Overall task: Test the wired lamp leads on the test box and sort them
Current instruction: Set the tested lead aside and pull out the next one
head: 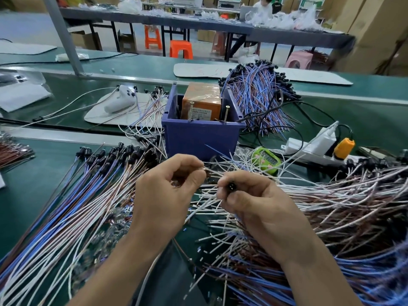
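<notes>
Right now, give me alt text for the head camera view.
Over a green bench, the right hand pinches a black lamp socket and the left hand pinches thin wires. A blue test box stands behind them, with heaps of wired leads on both sides.

Brightness: bright and even over the green bench (55,195); colours read clearly.
Light source: diffuse, falling from above.
Shadows: soft and faint; a dim patch lies beneath the left hand (163,191) and right hand (254,204), and the inside of the blue box (198,135) is dark.
Glare: pale sheen on the taped top of the orange unit (202,93); the plastic bags (284,18) on the far table are nearly washed out.
Sharpness: both hands and the lamp lead (230,187) pinched between them are crisp.
Blur: the cartons (375,29) at upper right are smeared; the wires (375,272) at lower right go soft.
Distortion: wide-angle bending; bench edges curve and the grey post (64,36) leans.
</notes>
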`<action>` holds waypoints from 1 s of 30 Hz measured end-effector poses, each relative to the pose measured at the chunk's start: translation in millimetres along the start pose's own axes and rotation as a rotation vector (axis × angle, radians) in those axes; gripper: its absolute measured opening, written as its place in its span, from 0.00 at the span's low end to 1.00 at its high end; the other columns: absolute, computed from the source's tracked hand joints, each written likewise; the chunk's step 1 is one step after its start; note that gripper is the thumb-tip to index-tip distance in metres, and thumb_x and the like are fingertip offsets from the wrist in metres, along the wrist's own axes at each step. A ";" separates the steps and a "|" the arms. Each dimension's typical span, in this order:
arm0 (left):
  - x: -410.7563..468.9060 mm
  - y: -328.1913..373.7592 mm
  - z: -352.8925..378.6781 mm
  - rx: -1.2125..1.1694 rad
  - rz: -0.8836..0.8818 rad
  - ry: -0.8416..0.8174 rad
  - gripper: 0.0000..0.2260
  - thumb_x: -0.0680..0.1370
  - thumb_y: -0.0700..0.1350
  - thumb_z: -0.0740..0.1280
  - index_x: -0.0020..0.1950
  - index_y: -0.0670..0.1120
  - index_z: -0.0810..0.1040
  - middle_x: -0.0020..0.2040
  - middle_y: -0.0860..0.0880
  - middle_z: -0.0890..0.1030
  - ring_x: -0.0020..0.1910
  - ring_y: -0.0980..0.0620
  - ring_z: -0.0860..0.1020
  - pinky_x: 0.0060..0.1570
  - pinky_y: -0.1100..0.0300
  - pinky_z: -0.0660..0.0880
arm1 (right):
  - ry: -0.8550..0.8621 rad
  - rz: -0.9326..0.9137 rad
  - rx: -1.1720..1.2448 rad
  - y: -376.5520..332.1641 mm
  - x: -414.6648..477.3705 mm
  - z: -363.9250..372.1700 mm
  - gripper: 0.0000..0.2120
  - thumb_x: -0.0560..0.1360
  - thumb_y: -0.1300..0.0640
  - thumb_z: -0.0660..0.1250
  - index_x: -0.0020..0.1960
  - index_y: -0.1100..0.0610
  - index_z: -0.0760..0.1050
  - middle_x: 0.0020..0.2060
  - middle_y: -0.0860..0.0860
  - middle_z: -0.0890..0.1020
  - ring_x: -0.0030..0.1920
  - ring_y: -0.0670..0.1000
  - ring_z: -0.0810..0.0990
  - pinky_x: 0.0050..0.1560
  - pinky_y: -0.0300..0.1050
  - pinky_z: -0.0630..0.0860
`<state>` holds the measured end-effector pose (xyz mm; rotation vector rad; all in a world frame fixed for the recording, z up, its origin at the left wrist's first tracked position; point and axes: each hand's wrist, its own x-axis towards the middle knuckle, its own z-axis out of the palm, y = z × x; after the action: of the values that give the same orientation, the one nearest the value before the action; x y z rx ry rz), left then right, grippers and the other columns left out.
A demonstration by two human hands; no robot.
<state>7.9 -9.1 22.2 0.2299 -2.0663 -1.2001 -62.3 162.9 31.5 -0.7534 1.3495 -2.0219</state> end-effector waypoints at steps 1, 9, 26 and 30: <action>0.1 1.0 -0.5 -0.012 -0.004 0.003 0.11 0.74 0.42 0.78 0.47 0.59 0.84 0.42 0.63 0.85 0.41 0.60 0.84 0.42 0.73 0.75 | -0.001 0.009 0.012 0.5 0.2 -0.8 0.11 0.67 0.64 0.75 0.48 0.55 0.87 0.41 0.53 0.84 0.45 0.48 0.80 0.50 0.41 0.75; -2.5 28.2 -6.2 -0.495 -0.146 0.026 0.08 0.68 0.43 0.78 0.45 0.53 0.89 0.40 0.51 0.88 0.37 0.57 0.85 0.39 0.69 0.78 | -0.046 0.037 0.167 1.4 1.7 -4.9 0.14 0.66 0.59 0.81 0.51 0.59 0.85 0.43 0.55 0.83 0.45 0.51 0.78 0.56 0.41 0.75; -6.6 38.4 -9.9 -0.397 0.055 -0.147 0.12 0.68 0.38 0.80 0.48 0.50 0.89 0.44 0.53 0.88 0.45 0.52 0.87 0.45 0.64 0.81 | 0.046 0.036 0.119 5.4 2.7 -3.8 0.14 0.66 0.71 0.74 0.50 0.60 0.86 0.45 0.63 0.83 0.52 0.62 0.75 0.60 0.57 0.69; -7.8 38.6 -9.6 -0.274 0.096 -0.148 0.10 0.69 0.38 0.80 0.45 0.52 0.89 0.44 0.57 0.87 0.44 0.55 0.86 0.45 0.66 0.80 | 0.098 0.012 0.044 6.9 4.1 -2.2 0.14 0.67 0.72 0.70 0.50 0.62 0.86 0.47 0.65 0.83 0.52 0.63 0.77 0.58 0.58 0.72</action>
<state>27.4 9.3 52.5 -0.0886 -1.9829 -1.4589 -65.6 159.0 24.9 -0.6325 1.3551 -2.0957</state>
